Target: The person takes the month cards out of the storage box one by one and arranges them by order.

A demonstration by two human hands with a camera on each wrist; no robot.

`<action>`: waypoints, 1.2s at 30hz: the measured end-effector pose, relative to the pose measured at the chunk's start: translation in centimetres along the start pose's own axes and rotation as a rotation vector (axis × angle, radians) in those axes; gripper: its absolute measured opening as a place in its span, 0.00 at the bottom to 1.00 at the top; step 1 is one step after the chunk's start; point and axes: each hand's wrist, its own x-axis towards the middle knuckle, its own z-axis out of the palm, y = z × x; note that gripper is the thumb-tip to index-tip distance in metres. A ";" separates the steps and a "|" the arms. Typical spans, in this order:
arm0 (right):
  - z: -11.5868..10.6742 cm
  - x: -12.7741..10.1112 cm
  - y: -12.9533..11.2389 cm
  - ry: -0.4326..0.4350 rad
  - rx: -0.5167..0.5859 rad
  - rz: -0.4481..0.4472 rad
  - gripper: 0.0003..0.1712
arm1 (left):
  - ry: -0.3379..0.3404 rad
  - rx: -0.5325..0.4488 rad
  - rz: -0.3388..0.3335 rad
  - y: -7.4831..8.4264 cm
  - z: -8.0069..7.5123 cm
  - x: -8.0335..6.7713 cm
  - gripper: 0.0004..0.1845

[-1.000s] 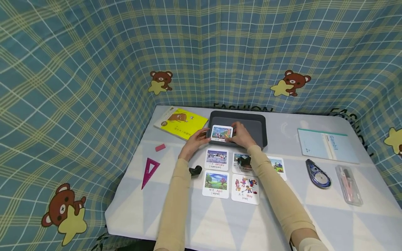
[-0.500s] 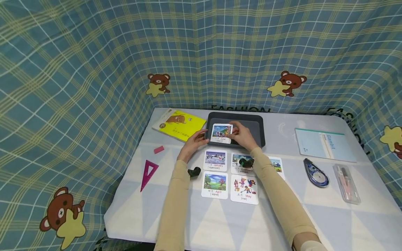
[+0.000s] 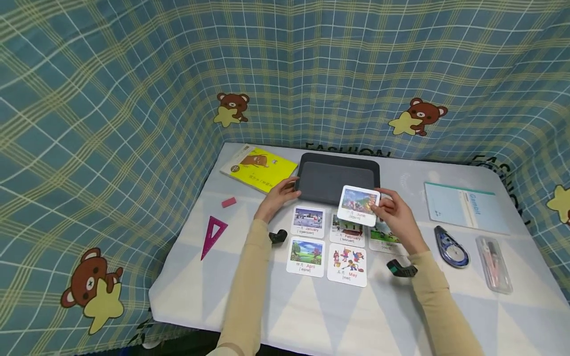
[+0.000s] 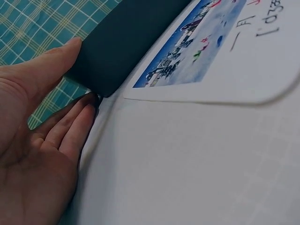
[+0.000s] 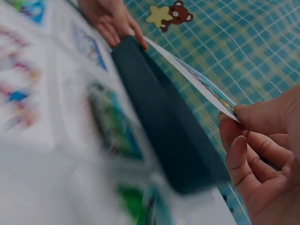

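Note:
My right hand pinches the right edge of a June flashcard between thumb and fingers. In the head view the card hangs over the tray's front right part, covering some of the February card and March card. The right wrist view shows this flashcard nearly edge-on. My left hand holds the front left corner of the dark grey tray, thumb and fingers around that corner. January, April and May cards lie face up in front.
A yellow book, pink eraser and magenta set square lie at left. On the right are a blue notebook, a correction tape and a clear pencil case. Plaid cloth rises behind the table.
The June card has been lifted out of the tray and carried right and toward me in my right hand. My left hand stays at the tray's corner.

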 end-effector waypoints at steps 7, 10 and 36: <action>-3.2 -9.6 2.8 0.033 -0.078 0.051 0.33 | 0.006 -0.001 -0.020 -0.1 0.0 -0.3 0.33; -3.9 -13.1 3.5 0.054 -0.143 0.082 0.32 | 0.005 -0.004 -0.019 0.0 -0.3 -0.5 0.32; -2.0 -10.9 3.3 0.174 -0.412 0.005 0.24 | 0.088 -0.011 -0.057 -0.6 -2.3 -1.6 0.31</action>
